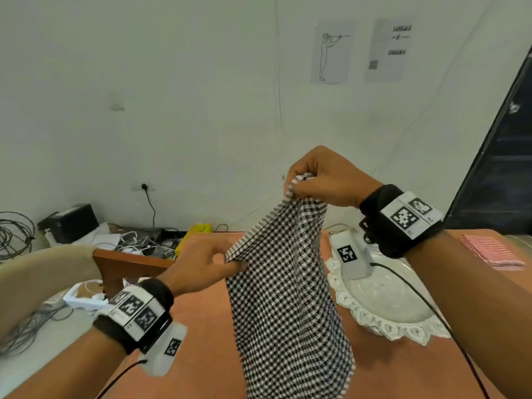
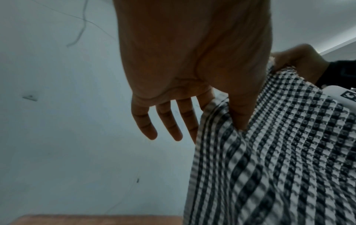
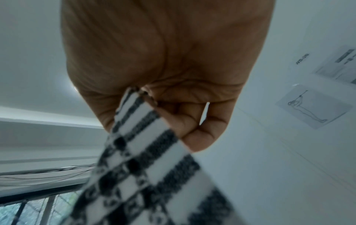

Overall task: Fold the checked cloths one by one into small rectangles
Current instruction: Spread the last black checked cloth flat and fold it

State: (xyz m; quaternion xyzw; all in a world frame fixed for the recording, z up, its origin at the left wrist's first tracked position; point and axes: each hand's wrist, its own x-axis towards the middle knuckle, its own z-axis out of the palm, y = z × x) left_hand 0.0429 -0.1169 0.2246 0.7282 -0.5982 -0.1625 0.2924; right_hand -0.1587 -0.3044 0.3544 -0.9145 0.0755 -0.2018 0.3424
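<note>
A black-and-white checked cloth hangs in the air over the orange-brown table. My right hand is raised and pinches its top corner in curled fingers. In the right wrist view the cloth runs down out of that hand. Lower and to the left, my left hand pinches the striped side edge. In the left wrist view the thumb presses on the front of the cloth while the forefinger lies behind it. The other fingers are stretched out and free.
A white tray with a lace-like rim lies on the table to the right, under my right forearm. A folded pink checked cloth lies at the far right. Cables, a yellow box and a black box clutter the floor to the left.
</note>
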